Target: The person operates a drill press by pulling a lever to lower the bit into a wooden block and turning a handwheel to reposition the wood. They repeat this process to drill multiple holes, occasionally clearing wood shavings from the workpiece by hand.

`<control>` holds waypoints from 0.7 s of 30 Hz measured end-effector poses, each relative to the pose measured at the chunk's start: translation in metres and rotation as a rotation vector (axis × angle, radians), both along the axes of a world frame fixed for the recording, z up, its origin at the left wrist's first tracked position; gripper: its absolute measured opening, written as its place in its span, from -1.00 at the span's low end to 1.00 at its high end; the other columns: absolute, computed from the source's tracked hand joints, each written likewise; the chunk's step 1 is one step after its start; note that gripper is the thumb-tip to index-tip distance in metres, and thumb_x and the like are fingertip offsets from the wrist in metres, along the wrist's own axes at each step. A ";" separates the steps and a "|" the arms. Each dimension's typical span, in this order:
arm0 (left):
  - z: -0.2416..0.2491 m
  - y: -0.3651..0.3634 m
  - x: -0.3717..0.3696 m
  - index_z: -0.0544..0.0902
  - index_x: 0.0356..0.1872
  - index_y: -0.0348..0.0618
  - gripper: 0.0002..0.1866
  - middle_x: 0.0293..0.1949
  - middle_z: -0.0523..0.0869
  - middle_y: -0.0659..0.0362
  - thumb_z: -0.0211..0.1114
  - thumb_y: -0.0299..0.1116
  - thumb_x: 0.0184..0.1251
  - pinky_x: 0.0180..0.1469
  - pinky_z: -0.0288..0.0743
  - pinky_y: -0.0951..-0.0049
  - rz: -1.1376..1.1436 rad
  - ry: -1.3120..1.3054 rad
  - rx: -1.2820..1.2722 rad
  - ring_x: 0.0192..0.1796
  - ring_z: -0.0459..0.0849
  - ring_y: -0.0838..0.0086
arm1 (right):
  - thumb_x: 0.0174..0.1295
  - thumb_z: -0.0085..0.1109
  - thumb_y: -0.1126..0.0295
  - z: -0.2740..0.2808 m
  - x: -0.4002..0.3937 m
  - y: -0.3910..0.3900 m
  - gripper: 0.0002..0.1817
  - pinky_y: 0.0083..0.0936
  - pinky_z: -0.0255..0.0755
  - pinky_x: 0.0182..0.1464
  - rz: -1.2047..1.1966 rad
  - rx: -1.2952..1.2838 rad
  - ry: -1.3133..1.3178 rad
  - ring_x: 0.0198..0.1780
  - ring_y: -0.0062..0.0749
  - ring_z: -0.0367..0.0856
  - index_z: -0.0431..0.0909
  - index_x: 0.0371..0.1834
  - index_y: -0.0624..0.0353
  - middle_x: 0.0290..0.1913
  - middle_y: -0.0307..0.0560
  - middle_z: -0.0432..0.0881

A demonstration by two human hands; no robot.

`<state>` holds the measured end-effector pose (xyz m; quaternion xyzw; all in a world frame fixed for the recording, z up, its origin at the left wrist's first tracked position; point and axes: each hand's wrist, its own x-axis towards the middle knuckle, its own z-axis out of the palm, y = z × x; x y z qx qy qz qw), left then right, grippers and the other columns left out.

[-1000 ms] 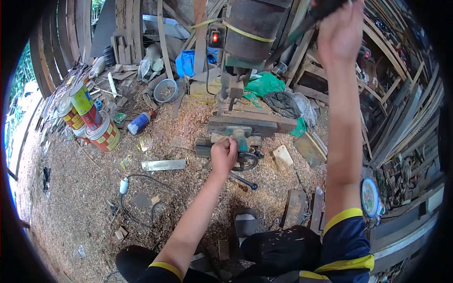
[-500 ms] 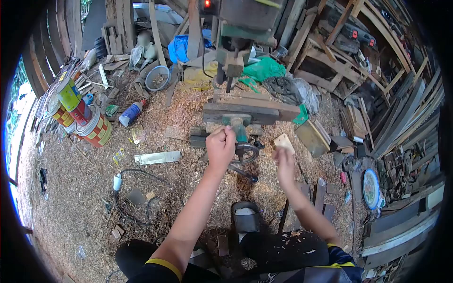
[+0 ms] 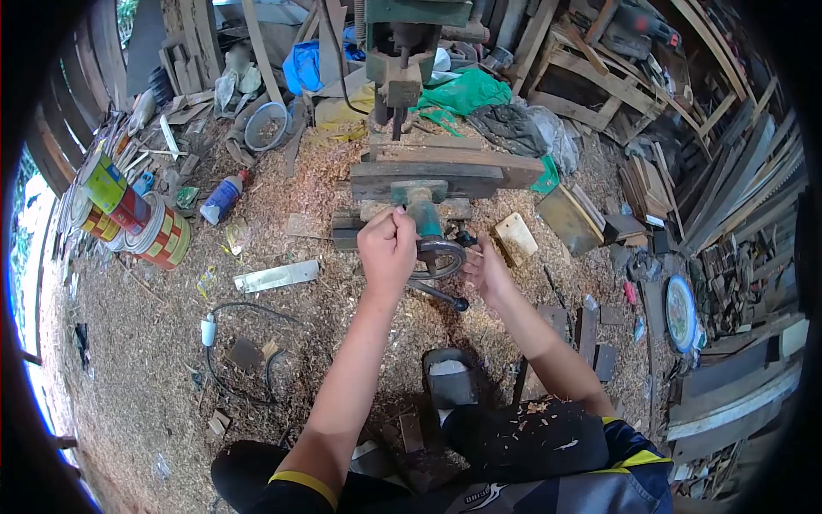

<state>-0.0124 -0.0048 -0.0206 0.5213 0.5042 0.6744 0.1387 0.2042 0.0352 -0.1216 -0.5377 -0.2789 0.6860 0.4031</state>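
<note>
In front of me stands a machine with a green clamp (image 3: 419, 199) holding a long dark board (image 3: 428, 182) and a handwheel (image 3: 441, 259) below. My left hand (image 3: 388, 248) is closed, raised just left of the green clamp; what its fingers grip, if anything, is hidden. My right hand (image 3: 490, 270) is at the right rim of the handwheel with its fingers apart. A lever with a black knob (image 3: 461, 304) juts out under the wheel. Above the board hangs a dark drill head (image 3: 400, 86). A pale wood block (image 3: 517, 237) lies right of my right hand.
Wood shavings cover the ground. Stacked paint buckets (image 3: 163, 231) and a blue bottle (image 3: 223, 199) stand at left, near a power cable (image 3: 244, 307). A pale strip (image 3: 276, 276) lies left of the machine. Round blue-rimmed tray (image 3: 680, 313) and piled planks (image 3: 728, 214) are at right.
My right hand has moved left from beside the pale block to the handwheel. My left hand stays closed near the clamp. The camera view has shifted slightly.
</note>
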 end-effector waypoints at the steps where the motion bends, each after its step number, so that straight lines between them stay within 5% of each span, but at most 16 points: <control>1: 0.000 0.000 0.000 0.57 -0.56 -0.46 -0.61 -0.62 0.59 0.03 0.15 -0.49 0.57 -0.47 0.41 0.34 0.006 0.001 0.000 -0.60 0.61 0.31 | 0.57 0.03 -0.18 -0.003 -0.001 0.007 -0.39 -0.30 0.54 0.03 0.037 -0.026 0.046 -0.10 -0.34 0.68 0.48 0.24 0.20 -0.06 -0.05 0.76; 7: -0.001 0.001 0.000 0.57 -0.55 -0.46 -0.63 -0.62 0.59 0.03 0.16 -0.51 0.56 -0.47 0.41 0.35 -0.008 -0.009 -0.009 -0.61 0.61 0.31 | 0.49 0.30 -0.01 -0.004 -0.011 0.016 -0.48 -0.34 0.56 -0.07 -0.009 -0.047 0.165 -0.19 -0.37 0.64 0.47 0.21 0.18 -0.21 -0.19 0.64; 10: -0.003 0.001 0.001 0.57 -0.55 -0.46 -0.63 -0.62 0.58 0.03 0.16 -0.50 0.56 -0.47 0.41 0.35 -0.007 -0.010 -0.015 -0.61 0.61 0.32 | 0.40 0.45 0.10 -0.008 -0.019 0.015 -0.47 -0.41 0.55 -0.13 -0.112 0.016 -0.076 -0.21 -0.41 0.63 0.44 0.19 0.19 -0.21 -0.19 0.59; 12: -0.004 0.002 0.001 0.57 -0.55 -0.47 -0.63 -0.62 0.58 0.04 0.16 -0.50 0.56 -0.47 0.41 0.35 -0.010 -0.031 -0.020 -0.61 0.60 0.32 | 0.36 0.49 0.09 -0.004 -0.027 0.013 -0.41 -0.46 0.53 -0.22 -0.094 0.345 -0.408 -0.25 -0.46 0.62 0.39 0.18 0.20 -0.18 -0.16 0.61; 16: -0.002 0.000 0.001 0.57 -0.55 -0.46 -0.63 -0.62 0.58 0.04 0.17 -0.50 0.56 -0.48 0.41 0.35 -0.011 -0.020 -0.016 -0.61 0.60 0.32 | 0.35 0.50 0.07 0.014 -0.029 0.003 -0.38 -0.43 0.53 -0.24 -0.068 0.228 -0.347 -0.28 -0.47 0.61 0.38 0.19 0.24 -0.15 -0.12 0.63; 18: 0.000 -0.001 0.002 0.56 -0.56 -0.45 -0.57 -0.60 0.59 0.07 0.08 -0.46 0.61 -0.43 0.38 0.36 -0.012 -0.033 -0.052 -0.56 0.54 0.43 | 0.39 0.47 0.11 0.014 -0.029 -0.001 -0.47 -0.43 0.50 -0.28 -0.094 -0.018 -0.086 -0.30 -0.49 0.60 0.43 0.10 0.26 -0.16 -0.11 0.65; 21: -0.003 0.001 0.001 0.57 -0.56 -0.46 -0.63 -0.61 0.59 0.04 0.17 -0.51 0.55 -0.48 0.40 0.34 0.006 -0.012 0.000 -0.62 0.59 0.33 | 0.43 0.41 0.16 -0.004 -0.024 0.006 -0.55 -0.45 0.52 -0.29 0.003 0.078 -0.101 -0.33 -0.51 0.59 0.41 0.01 0.27 -0.23 -0.14 0.64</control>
